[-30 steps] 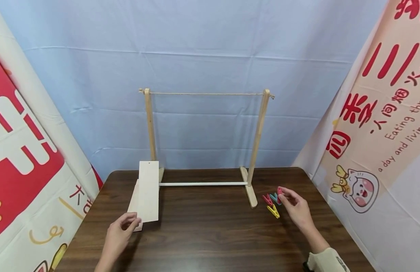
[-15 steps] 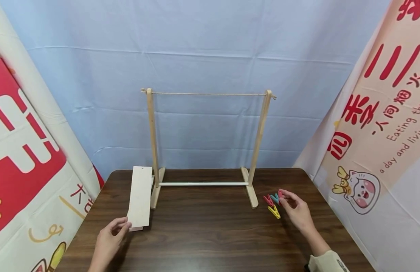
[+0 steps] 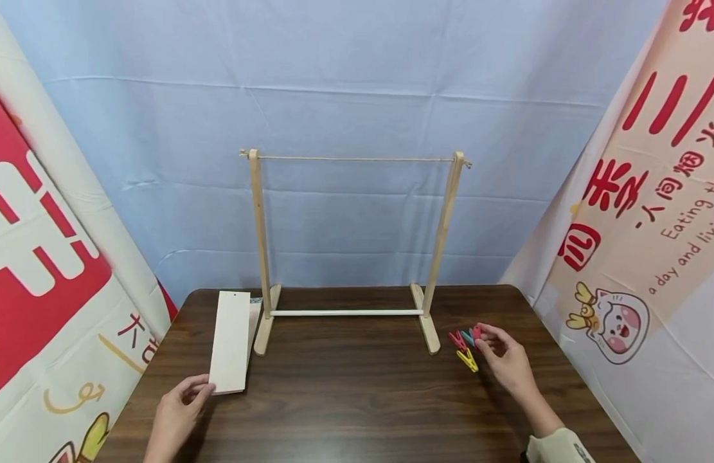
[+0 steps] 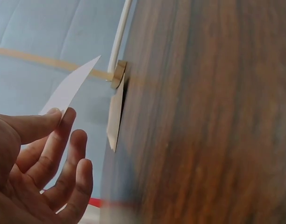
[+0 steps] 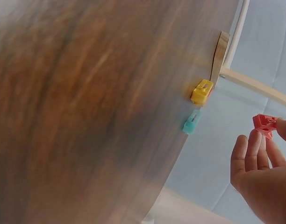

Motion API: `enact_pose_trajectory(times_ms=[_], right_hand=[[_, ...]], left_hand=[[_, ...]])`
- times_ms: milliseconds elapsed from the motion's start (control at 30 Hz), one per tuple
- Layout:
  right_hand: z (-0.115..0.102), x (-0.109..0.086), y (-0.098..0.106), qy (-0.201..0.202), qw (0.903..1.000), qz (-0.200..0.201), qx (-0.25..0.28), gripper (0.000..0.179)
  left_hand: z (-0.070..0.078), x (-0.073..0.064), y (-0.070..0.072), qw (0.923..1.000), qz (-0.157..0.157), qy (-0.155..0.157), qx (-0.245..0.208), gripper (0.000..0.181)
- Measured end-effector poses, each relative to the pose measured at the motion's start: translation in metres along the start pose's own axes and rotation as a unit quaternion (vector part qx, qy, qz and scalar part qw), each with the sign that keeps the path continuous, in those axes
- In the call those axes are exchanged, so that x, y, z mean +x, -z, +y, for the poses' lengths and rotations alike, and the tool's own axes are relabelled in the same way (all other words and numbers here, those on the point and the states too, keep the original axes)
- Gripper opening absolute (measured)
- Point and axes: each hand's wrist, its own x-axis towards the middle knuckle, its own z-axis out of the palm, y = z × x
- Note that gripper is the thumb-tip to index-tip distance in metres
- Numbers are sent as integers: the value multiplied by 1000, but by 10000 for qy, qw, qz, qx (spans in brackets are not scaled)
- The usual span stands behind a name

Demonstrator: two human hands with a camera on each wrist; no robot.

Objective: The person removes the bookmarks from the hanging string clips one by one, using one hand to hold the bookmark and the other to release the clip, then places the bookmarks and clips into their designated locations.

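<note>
My left hand [image 3: 177,409] pinches the lower left corner of a long pale card [image 3: 229,341] with a small hole at its top. In the left wrist view the card [image 4: 73,88] is seen nearly edge-on between thumb and finger, raised off the table. Beneath it lie other pale cards [image 4: 116,112], mostly hidden in the head view. On the right, my right hand [image 3: 507,363] pinches a red clothespin [image 5: 264,123] between thumb and fingers. Just left of that hand lie another red clothespin [image 3: 457,340], a blue one [image 3: 467,337] and a yellow one [image 3: 468,360].
A wooden frame with two posts [image 3: 443,231] stands at the back of the dark wooden table [image 3: 345,399]. A string [image 3: 357,159] runs between the post tops, and a white rod [image 3: 345,313] joins the feet. A blue cloth [image 3: 345,77] hangs behind.
My left hand has moved left and toward me with the card, which now overlaps the other cards. The right hand keeps the red clothespin and has shifted only slightly.
</note>
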Motion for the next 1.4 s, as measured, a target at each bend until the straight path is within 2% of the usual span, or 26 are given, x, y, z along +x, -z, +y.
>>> enact_pose_trajectory(times_ms=[233,467,800,1067,1400], right_hand=[[4,0,-2,-54,9996,-65,-257,28],[8,0,1,-325,9966,-283,-705,28],[13,3,7,-769,9817,-803,-1546,31],[16,3,6,-1169,9731,-1116,-1645,32],[16,1,11,-1338,9673,-1277,-1736,32]], left_hand=[[-2,3,6,9996,-174,208,69,34],[-4,7,12,9988,-346,209,275,32],[-5,9,20,9978,-411,196,478,31],[-9,11,21,9961,-656,262,537,34],[-10,11,14,9953,-747,237,571,31]])
